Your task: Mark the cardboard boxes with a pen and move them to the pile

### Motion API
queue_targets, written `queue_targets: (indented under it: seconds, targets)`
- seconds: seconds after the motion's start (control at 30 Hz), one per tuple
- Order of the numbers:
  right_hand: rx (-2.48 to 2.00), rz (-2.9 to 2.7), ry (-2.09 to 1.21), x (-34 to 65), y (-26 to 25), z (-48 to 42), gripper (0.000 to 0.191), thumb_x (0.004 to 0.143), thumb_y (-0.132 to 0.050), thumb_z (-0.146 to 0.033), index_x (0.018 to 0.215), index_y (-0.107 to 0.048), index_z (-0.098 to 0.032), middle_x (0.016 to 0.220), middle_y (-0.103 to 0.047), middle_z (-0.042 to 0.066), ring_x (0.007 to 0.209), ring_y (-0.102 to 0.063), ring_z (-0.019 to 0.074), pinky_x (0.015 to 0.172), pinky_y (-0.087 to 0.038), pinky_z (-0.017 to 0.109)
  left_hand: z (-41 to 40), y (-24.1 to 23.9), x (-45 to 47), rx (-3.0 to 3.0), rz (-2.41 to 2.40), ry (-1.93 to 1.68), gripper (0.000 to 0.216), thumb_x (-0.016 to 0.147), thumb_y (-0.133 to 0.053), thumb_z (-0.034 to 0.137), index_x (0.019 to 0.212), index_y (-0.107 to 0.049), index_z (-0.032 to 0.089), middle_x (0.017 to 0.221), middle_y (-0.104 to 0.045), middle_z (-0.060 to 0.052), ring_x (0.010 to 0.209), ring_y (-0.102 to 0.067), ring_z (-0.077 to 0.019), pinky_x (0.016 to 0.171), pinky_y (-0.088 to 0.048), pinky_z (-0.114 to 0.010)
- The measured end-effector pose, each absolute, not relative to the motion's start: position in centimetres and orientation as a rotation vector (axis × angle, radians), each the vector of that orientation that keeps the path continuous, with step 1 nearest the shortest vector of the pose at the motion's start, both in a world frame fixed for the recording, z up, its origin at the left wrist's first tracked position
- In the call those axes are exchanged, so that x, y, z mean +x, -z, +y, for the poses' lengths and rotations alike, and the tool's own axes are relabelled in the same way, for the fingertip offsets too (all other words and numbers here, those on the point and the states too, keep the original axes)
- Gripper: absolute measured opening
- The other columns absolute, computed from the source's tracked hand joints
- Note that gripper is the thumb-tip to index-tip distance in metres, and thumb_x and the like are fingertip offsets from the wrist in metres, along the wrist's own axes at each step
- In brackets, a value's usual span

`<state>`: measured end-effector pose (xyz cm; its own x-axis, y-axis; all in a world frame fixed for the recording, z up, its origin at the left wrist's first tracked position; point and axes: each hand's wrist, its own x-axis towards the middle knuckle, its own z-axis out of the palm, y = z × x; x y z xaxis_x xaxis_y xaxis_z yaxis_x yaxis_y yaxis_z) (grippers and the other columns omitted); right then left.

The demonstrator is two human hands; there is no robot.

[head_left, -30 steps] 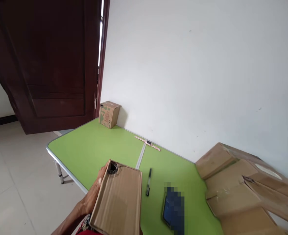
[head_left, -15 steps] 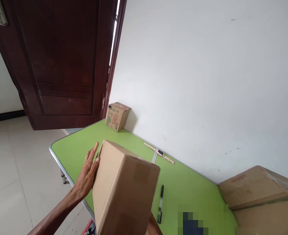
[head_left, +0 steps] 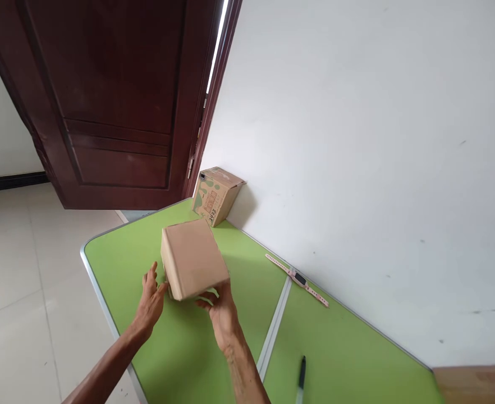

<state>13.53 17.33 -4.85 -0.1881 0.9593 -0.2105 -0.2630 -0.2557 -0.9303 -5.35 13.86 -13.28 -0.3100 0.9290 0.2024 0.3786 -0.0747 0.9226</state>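
A plain brown cardboard box [head_left: 195,255] is over the far left part of the green table, tilted. My right hand [head_left: 222,314] grips it at the near right lower edge, with the fingers curled underneath. Beside the box's left face is my left hand [head_left: 150,297], its fingers stretched out and spread. The thumb tip is close to the lower left edge; whether it touches cannot be made out. Just behind the held box stands a printed cardboard box [head_left: 216,196] with green patches and handwritten digits, against the wall.
On the green table [head_left: 180,348], a pink-strapped watch [head_left: 300,279] lies along the wall edge. A dark pen [head_left: 302,373] lies near the front. Another cardboard box [head_left: 479,381] shows at lower right. A dark red door [head_left: 117,112] stands beyond the table's left end.
The plain box has moved away from me, down toward the table's far left. My right hand, mostly hidden before, now shows under its edge. My left hand's fingers have spread. The view has shifted.
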Motion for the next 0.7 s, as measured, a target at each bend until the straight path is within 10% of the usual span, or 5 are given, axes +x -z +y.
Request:
queue_targets:
  seconds: [0.2,0.5,0.7]
  targets:
    - [-1.15,-1.073,-1.533,12.7,6.0,22.9,0.076,0.086,-0.052,-0.088,0.127,-0.068,-0.026,0.139,-0.066,0.012,0.102,-0.068,0.0282,0.084,-0.059,0.042,18.1,12.7,-7.4,1.624,1.636,-1.19,0.119,0.081,-0.078,0.059,0.172,-0.007,0.033,0.176,-0.023,-0.019,0.16,-0.025,-0.0499,0.122,-0.032,-0.076]
    - [-1.096,-1.034,-1.531,10.2,7.8,36.6,0.075,0.076,-0.063,-0.083,0.124,-0.071,-0.025,0.132,-0.072,0.012,0.107,-0.071,0.0308,0.085,-0.058,0.043,30.4,12.3,-6.8,1.6,1.924,-1.357,0.151,0.07,-0.081,0.076,0.167,0.014,0.01,0.175,0.007,-0.032,0.164,0.011,-0.0467,0.131,-0.008,-0.068]
    - [-1.126,-1.032,-1.552,11.1,7.9,40.8,0.075,0.079,-0.065,-0.077,0.133,-0.067,-0.026,0.153,-0.059,0.014,0.121,-0.065,0.0318,0.086,-0.059,0.042,37.7,12.7,-6.3,1.659,1.934,-1.332,0.146,0.073,-0.073,0.083,0.167,0.003,0.003,0.174,-0.002,-0.036,0.164,0.003,-0.05,0.129,-0.012,-0.071]
